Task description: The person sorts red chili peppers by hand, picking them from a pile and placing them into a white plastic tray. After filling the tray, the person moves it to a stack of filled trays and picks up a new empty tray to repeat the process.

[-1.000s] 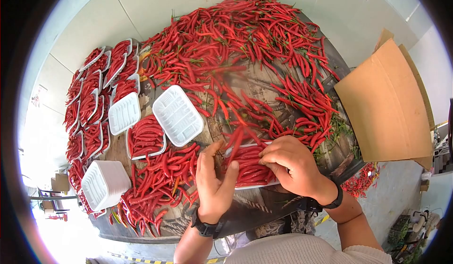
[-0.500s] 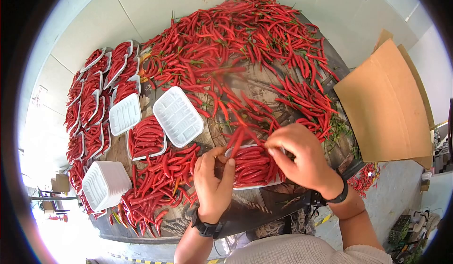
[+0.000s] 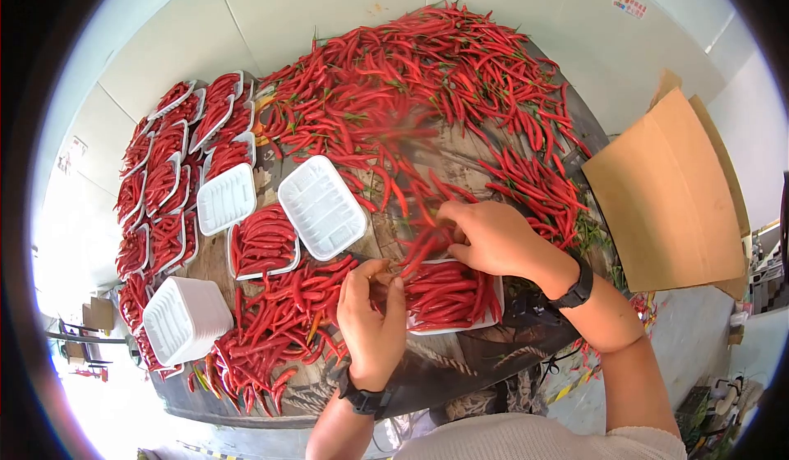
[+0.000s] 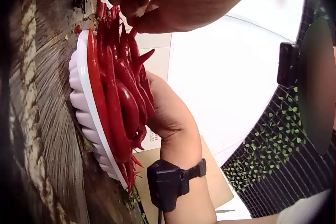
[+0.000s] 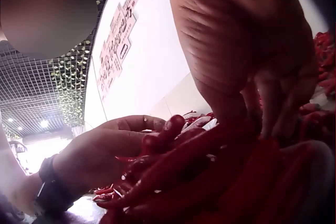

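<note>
A white plastic tray [image 3: 499, 294] heaped with red chili peppers [image 3: 448, 296] lies at the table's near edge. My left hand [image 3: 370, 324] is at the tray's left end, thumb and fingers loosely bent and apart beside the peppers. Over the tray's far side reaches my right hand [image 3: 503, 236], fingers bent down among loose chilies; I cannot tell whether it pinches one. In the left wrist view the chilies [image 4: 123, 98] rise above the ribbed tray wall [image 4: 84, 92]. The right wrist view shows the left hand [image 5: 105, 142] close to the chili ends.
A large chili pile [image 3: 427, 57] covers the table's back. Filled trays [image 3: 168, 185] stand at the left, near a tray stack [image 3: 185, 320]. An empty tray [image 3: 322, 207] lies beside a filled one [image 3: 265, 240]. A cardboard box [image 3: 670, 189] stands at the right.
My right hand has moved from the tray's right part to chilies beyond its far rim. The left hand stays at the left end. The head view has shifted slightly.
</note>
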`<state>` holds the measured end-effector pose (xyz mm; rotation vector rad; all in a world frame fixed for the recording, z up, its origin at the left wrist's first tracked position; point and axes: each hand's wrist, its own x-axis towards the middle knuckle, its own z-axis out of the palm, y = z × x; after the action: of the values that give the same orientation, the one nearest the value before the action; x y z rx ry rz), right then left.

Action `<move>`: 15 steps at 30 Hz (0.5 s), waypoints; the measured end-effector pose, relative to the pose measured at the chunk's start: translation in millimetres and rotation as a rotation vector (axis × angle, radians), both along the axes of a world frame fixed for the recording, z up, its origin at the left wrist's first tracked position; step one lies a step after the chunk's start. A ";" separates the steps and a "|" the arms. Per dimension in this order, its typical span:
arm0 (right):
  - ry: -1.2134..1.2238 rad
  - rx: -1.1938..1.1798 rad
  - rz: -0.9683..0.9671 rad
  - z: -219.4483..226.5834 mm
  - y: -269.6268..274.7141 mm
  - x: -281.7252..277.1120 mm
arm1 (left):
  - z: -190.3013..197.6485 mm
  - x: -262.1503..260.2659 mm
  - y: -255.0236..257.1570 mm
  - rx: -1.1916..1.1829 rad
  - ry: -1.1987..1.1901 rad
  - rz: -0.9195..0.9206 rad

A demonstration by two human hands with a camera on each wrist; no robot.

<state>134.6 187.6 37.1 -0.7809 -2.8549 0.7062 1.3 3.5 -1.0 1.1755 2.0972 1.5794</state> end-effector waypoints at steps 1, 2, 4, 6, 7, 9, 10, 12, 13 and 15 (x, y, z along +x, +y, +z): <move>-0.005 0.003 0.005 -0.9 0.1 0.3 | 1.6 -0.6 0.7 0.001 0.043 0.006; 0.046 0.035 -0.018 -1.5 -0.1 0.9 | 2.3 -1.0 1.5 0.001 0.085 0.012; 0.092 0.067 -0.035 0.3 0.6 -0.2 | -2.5 -0.4 2.9 0.011 -0.034 0.006; 0.123 0.031 -0.076 5.8 3.5 -2.3 | -7.0 -0.3 3.5 0.021 -0.149 -0.004; 0.122 0.032 -0.074 6.6 4.0 -1.6 | -8.4 -1.3 3.5 0.021 -0.105 -0.025; 0.239 -0.047 -0.037 7.8 5.7 2.2 | -6.6 -2.2 2.4 0.019 -0.056 -0.047; 0.241 -0.044 -0.036 6.5 6.0 4.9 | -3.1 -1.8 1.7 0.011 -0.124 -0.062; 0.222 0.057 0.007 0.0 5.8 12.5 | -1.1 -1.5 2.4 0.003 -0.191 -0.081; 0.224 0.059 0.002 -2.5 7.6 14.6 | -1.5 -3.0 2.7 0.020 -0.074 -0.065; 0.196 0.167 0.085 -6.1 10.0 18.7 | -0.7 -4.9 3.0 0.038 0.051 -0.054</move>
<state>153.2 197.5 31.0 -0.5383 -2.7377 0.5137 -3.6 6.4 -1.7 1.2867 2.0566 1.5874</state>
